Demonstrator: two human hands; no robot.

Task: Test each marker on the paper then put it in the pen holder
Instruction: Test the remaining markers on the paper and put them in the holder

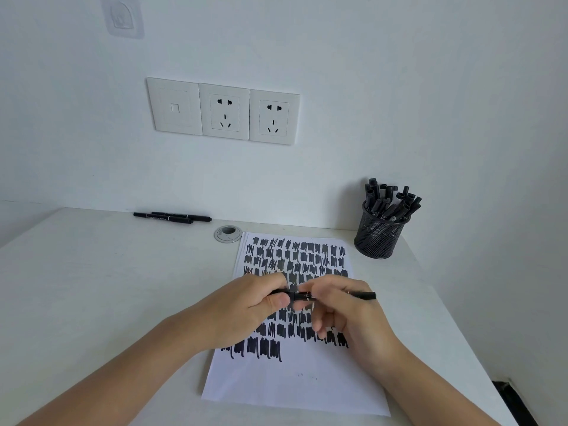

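We are holding one marker (pixel 302 296) level between both hands above the paper (pixel 295 385), its long axis running left to right. Our left hand (pixel 246 312) is curling round its left end; our right hand (pixel 344 312) is pinching the barrel, the tail sticking out past it. The pen holder (pixel 379 238) is standing beyond and right of our right hand, the nearer one for the drop.

Both bare forearms extend forward from the lower corners and converge at centre. The left hand (pixel 246 305) grips one end of the marker (pixel 362 295) with curled fingers and thumb. The right hand (pixel 347 315) pinches its barrel, the lower fingers loosely curled.
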